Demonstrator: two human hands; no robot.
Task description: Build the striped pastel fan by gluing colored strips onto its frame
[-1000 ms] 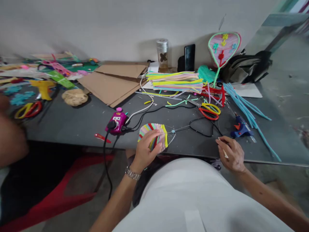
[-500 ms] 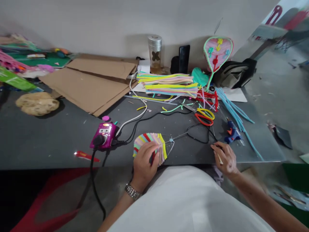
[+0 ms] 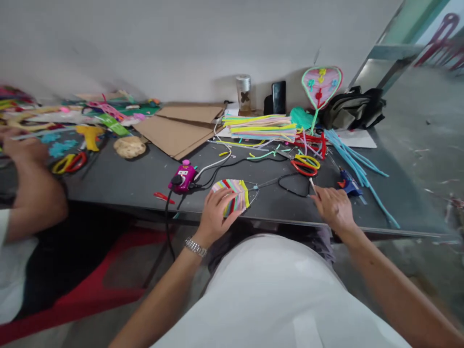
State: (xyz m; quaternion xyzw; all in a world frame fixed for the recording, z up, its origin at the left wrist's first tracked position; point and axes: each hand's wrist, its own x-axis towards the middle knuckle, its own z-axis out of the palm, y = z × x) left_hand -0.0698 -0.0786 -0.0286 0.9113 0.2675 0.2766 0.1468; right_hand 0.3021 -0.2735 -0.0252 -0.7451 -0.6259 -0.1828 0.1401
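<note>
"What's the piece on the table?"

"A wire frame (image 3: pixel 266 183) shaped like a small racket. Rows of pipe cleaners (image 3: pixel 239 193) in pink, red, green and yellow fill its rounded head. It lies flat on the dark table (image 3: pixel 126 191), near the front edge and straight ahead of the person."

"And the hands?"

"The left hand (image 3: pixel 217 217), with a watch (image 3: pixel 195 247) on its wrist, lies over the rows, its fingers slightly spread and open, not wrapped around anything. The right hand (image 3: pixel 335 208) rests on the table just beside the wire handle, its fingers closed around a thin pale stick (image 3: pixel 311 185) that points up and away."

"Is that a good way to work?"

"It seems so. A flat palm spreads the pressure, so the rows are less likely to slip, and a short pinch near the stick's end should give steady control. The black cord (image 3: pixel 290 189) curls close to the stick, though, so its tip needs watching."

"What else is within reach?"

"Scissors (image 3: pixel 305 164) and a blue glue gun (image 3: pixel 348 184) lie just past the right hand, and a pink power socket (image 3: pixel 183 178) sits to the left. Farther left, a co-worker's hand (image 3: pixel 21 147) is at the table."
</note>
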